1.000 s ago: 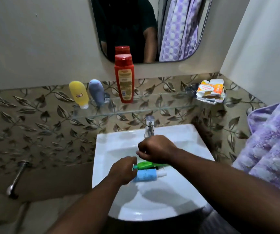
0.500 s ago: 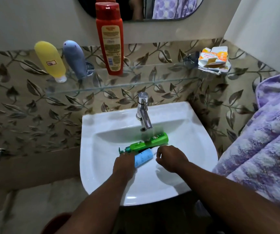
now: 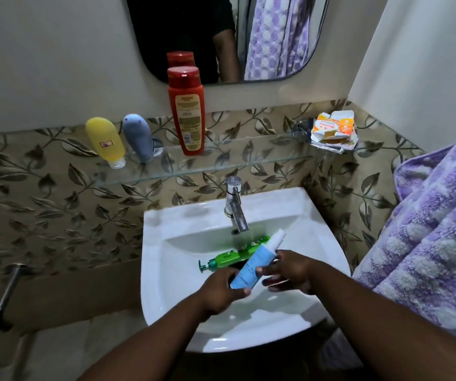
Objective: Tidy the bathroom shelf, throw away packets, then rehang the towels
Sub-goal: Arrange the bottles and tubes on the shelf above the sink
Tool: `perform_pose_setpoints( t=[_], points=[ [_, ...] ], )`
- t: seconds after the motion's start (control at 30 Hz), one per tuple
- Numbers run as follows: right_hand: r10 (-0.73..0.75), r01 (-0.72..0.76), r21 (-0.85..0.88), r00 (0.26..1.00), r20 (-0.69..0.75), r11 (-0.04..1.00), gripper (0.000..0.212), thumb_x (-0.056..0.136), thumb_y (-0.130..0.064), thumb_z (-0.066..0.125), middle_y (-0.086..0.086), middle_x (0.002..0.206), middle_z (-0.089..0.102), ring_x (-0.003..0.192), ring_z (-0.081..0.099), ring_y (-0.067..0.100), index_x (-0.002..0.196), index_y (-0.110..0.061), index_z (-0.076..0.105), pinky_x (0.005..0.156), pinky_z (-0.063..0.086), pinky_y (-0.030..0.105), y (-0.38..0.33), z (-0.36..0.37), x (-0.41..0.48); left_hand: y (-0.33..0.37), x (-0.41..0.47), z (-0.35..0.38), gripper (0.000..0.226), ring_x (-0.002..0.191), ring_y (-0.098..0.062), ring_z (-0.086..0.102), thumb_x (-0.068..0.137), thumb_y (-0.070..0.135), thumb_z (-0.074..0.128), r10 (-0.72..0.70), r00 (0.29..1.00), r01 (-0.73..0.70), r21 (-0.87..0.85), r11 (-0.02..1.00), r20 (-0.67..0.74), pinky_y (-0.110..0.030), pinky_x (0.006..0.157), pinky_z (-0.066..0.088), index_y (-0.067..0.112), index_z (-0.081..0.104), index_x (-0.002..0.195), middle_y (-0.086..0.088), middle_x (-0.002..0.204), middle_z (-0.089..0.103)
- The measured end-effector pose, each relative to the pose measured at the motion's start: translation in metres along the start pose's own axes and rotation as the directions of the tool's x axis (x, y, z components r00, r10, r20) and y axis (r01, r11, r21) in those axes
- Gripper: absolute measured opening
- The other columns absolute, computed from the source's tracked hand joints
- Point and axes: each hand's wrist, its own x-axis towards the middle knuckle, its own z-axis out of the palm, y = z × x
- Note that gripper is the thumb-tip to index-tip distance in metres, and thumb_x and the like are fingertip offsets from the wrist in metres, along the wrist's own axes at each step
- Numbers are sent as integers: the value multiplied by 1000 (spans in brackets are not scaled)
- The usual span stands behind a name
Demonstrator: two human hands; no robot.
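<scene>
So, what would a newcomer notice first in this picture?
A blue tube is held tilted over the white sink by the left hand, with the right hand touching its side. A green bottle lies in the sink. A red bottle stands on the glass shelf, with crumpled packets at its right end.

Your left hand (image 3: 221,291) and right hand (image 3: 290,270) meet over the sink (image 3: 155,270), holding the tube (image 3: 251,266) between them. Just beyond your fingers, the pump bottle (image 3: 229,257) lies in the basin under the tap (image 3: 235,207). Farther beyond, the shelf (image 3: 221,163) carries a tall bottle (image 3: 187,114), with two upended bottles (image 3: 106,141) to its left. The packets (image 3: 334,130) sit past your right hand, perhaps overhanging the shelf end. The towel (image 3: 427,243) lies right of your right arm.
</scene>
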Motion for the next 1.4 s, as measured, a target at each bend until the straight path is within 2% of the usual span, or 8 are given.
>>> perform_pose_setpoints(
  t=[0.27,0.4,0.57,0.73,0.83,0.97,1.17,1.4],
  points=[
    [-413,381,180,888,202,907,68,76,-21,85,12,139,65,130,62,27,138,-14,58,107,47,49,-87,-19,-51,88,-23,-36,45,107,-24,65,91,23,72,174,983,-111,-570,814,57,-40,97,52,6,62,132,-7,117,72],
    [-568,526,247,809,151,814,56,82,-12,77,18,134,66,119,66,29,134,-8,58,96,52,47,-145,-23,-69,137,-18,-69,48,113,-32,66,95,20,63,271,963,-204,-668,716,-4,-41,100,51,5,54,140,-17,127,69],
    [-661,664,167,746,-82,729,60,68,-17,86,8,116,75,103,75,20,123,-14,63,82,62,39,-206,-21,-80,183,-2,-97,38,102,-17,72,100,16,65,272,908,-391,-413,822,-319,-25,77,57,14,59,137,-8,124,73],
    [-723,759,59,637,-268,648,64,70,-13,92,12,115,73,103,74,27,124,-9,59,83,63,49,-244,-15,-72,219,16,-107,54,100,-9,67,80,29,86,323,695,-381,52,923,-642,-31,83,58,25,64,129,10,118,68],
    [-746,774,3,612,-263,633,56,66,-17,95,3,106,76,93,77,17,113,-19,65,70,63,35,-259,-17,-63,237,28,-114,44,99,-13,64,81,26,83,347,585,-326,179,928,-733,-34,81,56,29,65,121,9,114,67],
    [-743,744,-64,650,-158,665,43,73,0,87,0,101,79,97,75,20,105,-23,69,69,60,24,-272,-31,-52,243,47,-122,45,111,-18,65,88,11,72,342,608,-318,175,932,-716,-35,89,54,26,60,129,3,124,69],
    [-713,695,-173,697,-75,698,58,81,13,75,16,126,71,120,66,32,134,-5,59,104,53,51,-276,-46,-33,237,69,-131,57,124,-19,61,93,8,68,382,654,-327,212,921,-653,-40,103,52,26,51,145,1,137,65],
    [-743,706,-261,664,-79,659,60,77,16,76,17,127,70,122,65,29,133,1,59,102,55,39,-270,-39,-9,221,85,-129,68,129,-10,56,99,9,60,323,665,-294,162,942,-673,-30,102,47,28,34,159,4,148,58]
  ],
)
